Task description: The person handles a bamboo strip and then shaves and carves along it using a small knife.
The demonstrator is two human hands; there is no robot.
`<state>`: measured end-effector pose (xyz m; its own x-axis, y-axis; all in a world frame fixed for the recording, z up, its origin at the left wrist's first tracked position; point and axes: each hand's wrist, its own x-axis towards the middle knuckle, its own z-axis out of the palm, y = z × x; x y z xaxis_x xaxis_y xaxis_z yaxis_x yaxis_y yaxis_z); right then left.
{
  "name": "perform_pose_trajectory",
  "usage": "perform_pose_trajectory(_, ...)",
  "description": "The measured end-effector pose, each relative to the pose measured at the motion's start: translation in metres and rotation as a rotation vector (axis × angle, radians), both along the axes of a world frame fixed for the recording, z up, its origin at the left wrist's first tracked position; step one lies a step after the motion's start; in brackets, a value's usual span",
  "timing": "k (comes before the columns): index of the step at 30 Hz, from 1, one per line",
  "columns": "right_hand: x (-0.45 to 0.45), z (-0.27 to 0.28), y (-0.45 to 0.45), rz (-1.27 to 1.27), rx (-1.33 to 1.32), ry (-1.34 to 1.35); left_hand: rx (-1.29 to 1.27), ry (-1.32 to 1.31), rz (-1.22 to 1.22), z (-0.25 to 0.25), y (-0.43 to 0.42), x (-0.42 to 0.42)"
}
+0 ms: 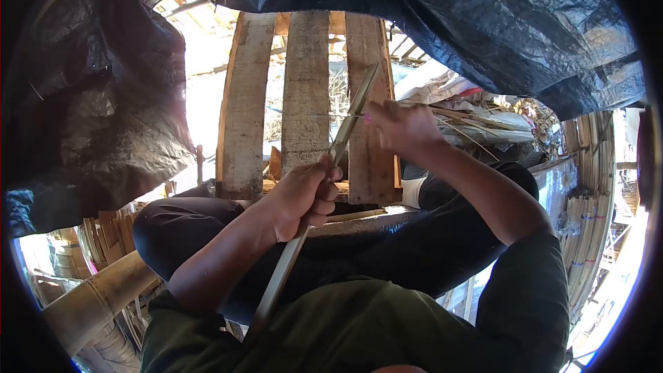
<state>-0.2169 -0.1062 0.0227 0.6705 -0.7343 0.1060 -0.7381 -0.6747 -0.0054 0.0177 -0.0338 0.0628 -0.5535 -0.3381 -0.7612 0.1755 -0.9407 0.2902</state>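
Observation:
A long, pale bamboo strip (pixel 282 273) slants from my lap up and away to the right. My left hand (pixel 304 197) is wrapped round its middle, closed in a fist. Higher up, my right hand (pixel 406 126) is closed on a knife with a thin blade (pixel 338 116) pointing left. A bit of pink shows where the blade leaves my fingers; the handle is hidden in them. The blade crosses the upper part of the strip, and I cannot tell how deep it bites, if at all.
Three upright wooden planks (pixel 307 103) stand ahead, beyond my crossed legs. Dark plastic sheeting (pixel 511 21) hangs above and at the left. Thin sticks (pixel 476 123) lie in a pile at the right, near bundled strips (pixel 583 235). A thick bamboo pole (pixel 103 297) runs at the lower left.

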Motion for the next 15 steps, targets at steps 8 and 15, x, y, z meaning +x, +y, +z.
perform_pose_trajectory(8,0.001,-0.004,0.002,0.031,-0.152,0.086,0.027,0.020,0.017,0.008,0.003,-0.001)
perform_pose_trajectory(15,0.006,0.011,0.011,0.084,-0.128,0.068,0.027,-0.007,-0.001,0.014,0.006,0.002)
